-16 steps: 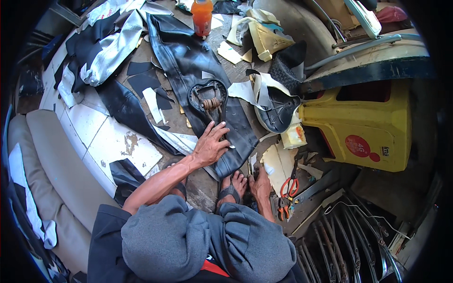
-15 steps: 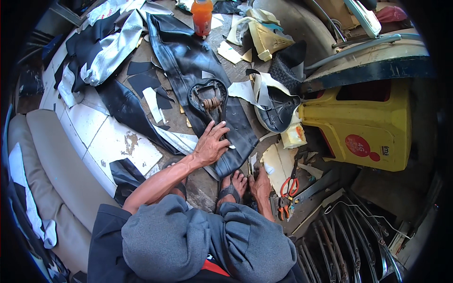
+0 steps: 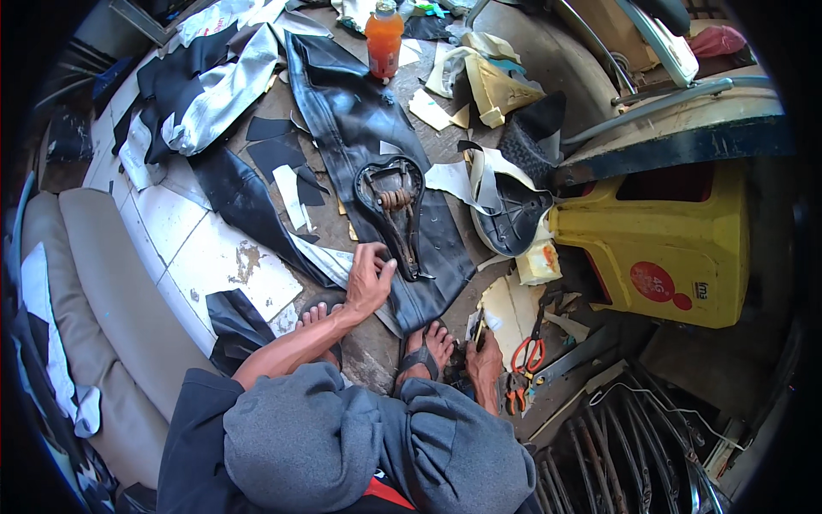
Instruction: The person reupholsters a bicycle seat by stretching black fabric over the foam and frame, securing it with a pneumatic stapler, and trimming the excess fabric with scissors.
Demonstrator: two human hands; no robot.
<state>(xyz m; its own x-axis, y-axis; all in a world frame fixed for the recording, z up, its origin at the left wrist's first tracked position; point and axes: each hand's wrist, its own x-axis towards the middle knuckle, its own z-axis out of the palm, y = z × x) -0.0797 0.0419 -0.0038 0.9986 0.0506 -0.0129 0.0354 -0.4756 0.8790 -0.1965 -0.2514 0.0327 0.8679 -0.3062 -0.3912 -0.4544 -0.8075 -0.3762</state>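
A bicycle saddle [image 3: 390, 210] lies upside down on a black vinyl sheet [image 3: 347, 111], its coil springs and metal frame showing. Just left of the saddle's narrow nose, over the sheet's edge, is my left hand [image 3: 370, 281]. Its fingers are loosely bent, the thumb stands apart, and I see nothing between them. Low beside my right foot, my right hand [image 3: 485, 364] is closed around a slim, pen-like tool [image 3: 479, 329] with a yellowish part; its exact kind is unclear. Right of the sheet rests a second black saddle shell [image 3: 511, 218] with pale material hanging over it.
Red-handled scissors [image 3: 527, 355] and orange-handled pliers [image 3: 515, 396] lie right of my right hand. An orange drink bottle [image 3: 384, 43] stands on the sheet's far end. A yellow plastic crate [image 3: 668, 248] fills the right. Foam [image 3: 501, 86] and vinyl scraps [image 3: 278, 154] litter the floor.
My left hand has come off the saddle's nose and shifted left, its fingers more bent. My right hand has moved slightly right, and the tool shows in it. The view has shifted a little.
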